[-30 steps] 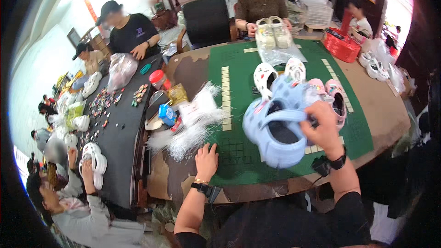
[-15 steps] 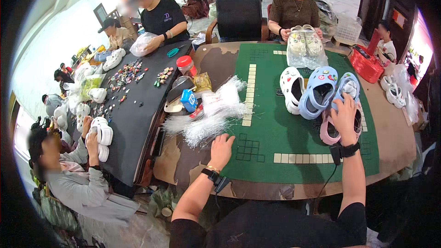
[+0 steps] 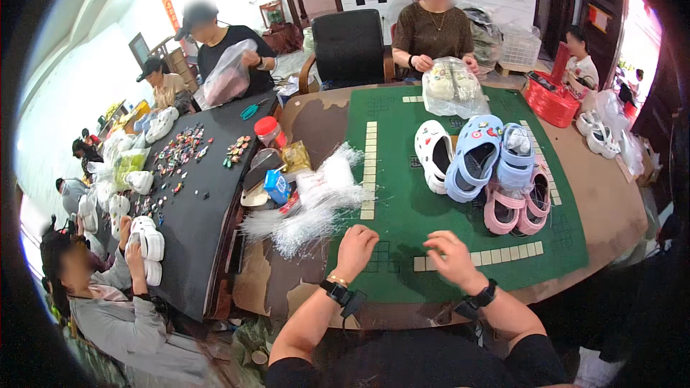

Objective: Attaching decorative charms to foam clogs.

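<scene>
My left hand (image 3: 357,251) hovers over the near left edge of the green mat (image 3: 388,172), loosely bent and holding nothing. To its right is my right hand (image 3: 451,260), fingers apart and nothing in them, above the near row of cream tiles (image 3: 496,254). Beyond the right hand stand several clogs: a white clog (image 3: 433,162), a larger blue clog (image 3: 471,162) with charms, a light blue pair (image 3: 514,162) with clear plastic stuffed in, and a pink pair (image 3: 533,208). Nearest my left hand lies a bundle of thin white plastic strands (image 3: 305,219).
Left of the mat are a red-lidded jar (image 3: 269,131) and a blue box (image 3: 277,187). Loose charms (image 3: 183,151) and white clogs (image 3: 147,238) lie on the black table, where co-workers handle things. Across from me, a person holds bagged clogs (image 3: 453,86). A red roll (image 3: 552,100) stands far right.
My right hand has let go of the light blue clog and moved left and nearer. The light blue clogs now stand at the pink pair's far side. My left hand has shifted slightly right and nearer.
</scene>
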{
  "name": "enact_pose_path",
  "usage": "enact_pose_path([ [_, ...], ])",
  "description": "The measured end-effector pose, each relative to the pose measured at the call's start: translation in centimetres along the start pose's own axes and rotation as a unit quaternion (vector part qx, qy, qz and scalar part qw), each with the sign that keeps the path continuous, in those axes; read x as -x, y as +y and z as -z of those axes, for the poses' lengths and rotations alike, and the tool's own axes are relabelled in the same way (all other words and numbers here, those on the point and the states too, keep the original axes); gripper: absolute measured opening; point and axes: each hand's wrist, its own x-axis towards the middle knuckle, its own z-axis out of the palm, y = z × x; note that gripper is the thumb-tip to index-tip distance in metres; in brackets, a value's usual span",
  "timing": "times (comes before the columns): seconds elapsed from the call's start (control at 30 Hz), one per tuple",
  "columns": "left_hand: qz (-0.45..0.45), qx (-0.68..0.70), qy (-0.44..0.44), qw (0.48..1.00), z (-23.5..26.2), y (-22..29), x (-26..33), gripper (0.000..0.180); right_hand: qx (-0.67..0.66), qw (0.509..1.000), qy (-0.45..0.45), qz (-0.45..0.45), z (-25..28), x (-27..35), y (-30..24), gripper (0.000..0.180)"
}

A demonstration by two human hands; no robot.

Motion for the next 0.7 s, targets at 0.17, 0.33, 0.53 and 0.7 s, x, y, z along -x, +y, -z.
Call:
enact_pose_path([
  [0.17,-0.010,0.137,-0.003,0.990,-0.8,5.7,0.6,0.011,-0.232,0.963,-0.003,-0.141,-4.3,0.6,-1.0,0.024],
  [0.33,0.123,0.242,-0.077,0.959,-0.5,7.5,1.6,0.014,-0.261,0.954,0.057,-0.137,-5.9,1.3,-0.5,0.013],
  [0.53,0.089,0.233,-0.113,0.962,-0.4,6.7,2.5,0.018,-0.270,0.952,0.024,-0.143,-6.0,2.0,0.6,0.005],
  [0.7,0.147,0.042,-0.129,0.980,1.3,1.2,2.5,0.023,-0.368,0.895,-0.001,-0.251,-3.5,2.2,2.7,0.006],
])
